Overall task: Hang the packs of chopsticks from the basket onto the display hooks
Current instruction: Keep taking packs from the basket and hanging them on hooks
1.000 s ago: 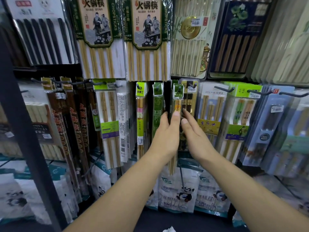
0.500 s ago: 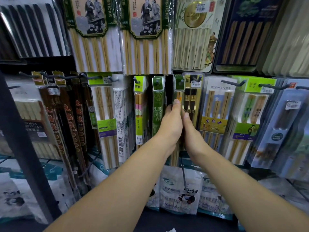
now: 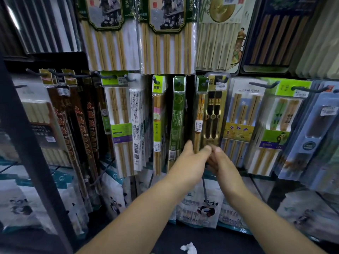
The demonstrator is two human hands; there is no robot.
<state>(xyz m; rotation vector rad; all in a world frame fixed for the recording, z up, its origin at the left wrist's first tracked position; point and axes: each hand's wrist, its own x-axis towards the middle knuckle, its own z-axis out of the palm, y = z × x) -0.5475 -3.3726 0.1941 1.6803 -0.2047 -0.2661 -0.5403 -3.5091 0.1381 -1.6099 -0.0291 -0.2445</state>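
Note:
A narrow pack of patterned wooden chopsticks with a green header hangs from a display hook in the middle row. It sits between a green-sleeved pack and a gold-and-black pack. My left hand is just below the narrow pack, fingers straight, fingertips by its lower end. My right hand is close beside it on the right, fingers loose, under the gold-and-black pack. Both hands are blurred and neither holds a pack. The basket is out of view.
Packed hooks fill the rack: wide bamboo packs above, brown lettered packs to the left, green-label packs to the right. A dark post slants at left. Panda-print bags hang below, and crumpled white paper lies at the bottom.
Both hands have dropped from the upper part of the narrow pack to below its lower end and let go of it. The pack stays on its hook. The view has tilted down.

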